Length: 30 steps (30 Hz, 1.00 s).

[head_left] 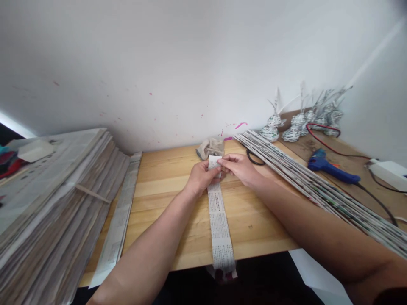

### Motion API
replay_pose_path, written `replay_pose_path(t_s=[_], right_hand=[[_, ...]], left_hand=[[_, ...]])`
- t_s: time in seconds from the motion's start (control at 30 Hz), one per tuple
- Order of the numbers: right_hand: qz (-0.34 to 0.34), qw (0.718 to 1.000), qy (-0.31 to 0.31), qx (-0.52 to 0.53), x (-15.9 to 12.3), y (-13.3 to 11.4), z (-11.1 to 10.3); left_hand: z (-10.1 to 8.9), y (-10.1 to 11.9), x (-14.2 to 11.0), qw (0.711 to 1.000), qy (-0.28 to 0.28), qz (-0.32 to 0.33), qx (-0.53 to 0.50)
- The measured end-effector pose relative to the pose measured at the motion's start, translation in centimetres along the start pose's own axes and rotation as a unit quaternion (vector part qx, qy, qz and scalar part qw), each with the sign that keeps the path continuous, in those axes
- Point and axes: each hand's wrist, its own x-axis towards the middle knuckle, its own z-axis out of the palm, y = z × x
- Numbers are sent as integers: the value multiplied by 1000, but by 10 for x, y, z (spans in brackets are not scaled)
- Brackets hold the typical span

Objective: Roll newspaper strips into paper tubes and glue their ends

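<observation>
A long strip of newspaper [218, 220] runs down the middle of the wooden table and hangs over its front edge. Its far end is raised between my two hands. My left hand [202, 176] pinches the strip from the left side, thumb on top. From the right, my right hand [240, 167] grips the strip's upper edge between thumb and fingertips. Some fingers of both hands are hidden behind the paper. Just beyond them a crumpled greyish cloth [210, 147] lies against the wall.
A tall stack of newspapers [73, 199] stands at left, beside more cut strips [122, 212]. Rolled newspaper sticks [305, 182] lie at right, next to black scissors handles [255, 158]. Beyond are a blue glue gun [333, 169], a white power strip [389, 173] and several woven paper figures [297, 127].
</observation>
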Motion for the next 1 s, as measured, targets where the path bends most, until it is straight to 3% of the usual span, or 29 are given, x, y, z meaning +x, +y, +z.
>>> replay_pose_path(t_s=[0.27,0.5,0.7,1.0], right_hand=[[25,1000,-2,6,3,-1,-8],[1,992,-105,-72,-2,-8,-8],[-16,993,-88,-83,-3,-9,-7],[56,996,-50,-44,1,-8,-14]], left_hand=[[0,8,0,997,44,-30,-55],[-3,8,-1,999,17,-16,-39],[-3,7,-1,1000,14,-4,-21],[-2,10,-3,999,43,15,-8]])
